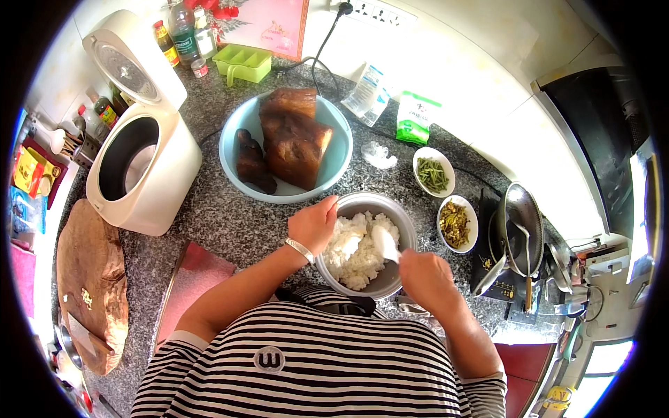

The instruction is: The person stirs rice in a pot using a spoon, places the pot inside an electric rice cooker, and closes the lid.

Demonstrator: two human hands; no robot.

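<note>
Close before me on the granite counter stands a metal inner pot [409,222] from a rice cooker, with cooked white rice [355,256] in it. My left hand [313,224] grips the pot's rim on the left side. In my right hand [428,277] is a white rice paddle [385,243], its blade down in the rice; its handle is hidden by my fingers. To the left the white rice cooker [175,183] has its lid [128,68] raised and its inside shows no pot. Beyond the pot a light-blue basin [339,172] holds large brown pieces of what looks like cured meat [295,138].
White bowls of chopped green vegetable [433,175] and browned chopped vegetable [456,224] stand at right. Past them a wok [520,230] sits by a black cooktop [494,282]. At far left, a cleaver [81,334] lies on a wooden chopping board [94,261]. Bottles [183,36] line the back.
</note>
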